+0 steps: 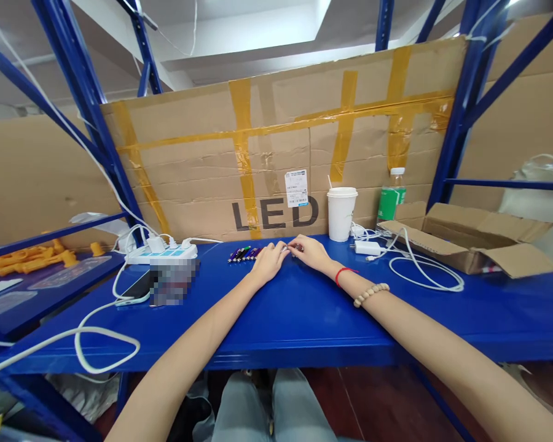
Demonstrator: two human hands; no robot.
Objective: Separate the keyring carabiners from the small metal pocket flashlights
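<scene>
At the back middle of the blue shelf, my left hand point(270, 261) and my right hand point(309, 252) meet fingertip to fingertip. The fingers of both are curled into a pinch. Something small and partly reddish shows at the right fingertips, too small to name; what the left fingers hold is hidden. Just left of my left hand lies a row of several small coloured cylinders point(243, 254), side by side, in purple, green, red and dark tones. My left hand covers the right end of that row.
A white paper cup point(342, 215) with a straw and a green-labelled bottle point(391, 199) stand behind my right hand. Rightward are a white charger point(367, 248), a coiled cable and an open cardboard box point(470, 236). A power strip point(161, 254) and phone point(138, 288) lie left. Cardboard point(193, 178) walls the back.
</scene>
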